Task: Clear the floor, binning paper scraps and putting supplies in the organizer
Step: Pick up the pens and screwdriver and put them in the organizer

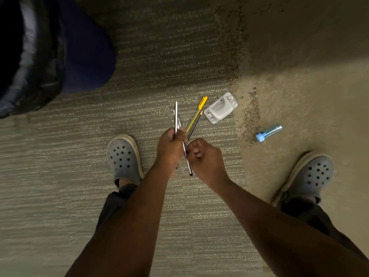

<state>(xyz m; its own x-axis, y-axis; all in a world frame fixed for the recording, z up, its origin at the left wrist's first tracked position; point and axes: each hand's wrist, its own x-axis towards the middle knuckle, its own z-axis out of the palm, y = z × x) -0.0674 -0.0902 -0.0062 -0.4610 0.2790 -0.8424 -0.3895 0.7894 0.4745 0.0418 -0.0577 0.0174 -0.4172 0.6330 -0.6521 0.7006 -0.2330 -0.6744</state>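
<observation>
Gripping pens (176,118) in my left hand (169,145), right hand (201,156) pinching one; I am gathering supplies. Next calls for stapler (220,108) and glue stick (268,132).

Left arm: yours reaches in from 7 o'clock, forearm bare, wrist straight.
Left hand (169,148): fingers curled round a bundle of pens and pencils (180,132), knuckles up.
Right arm: enters from 4 o'clock, bare forearm.
Right hand (203,156): fingers curled, pinching the bundle's lower part, touching your left hand.
</observation>
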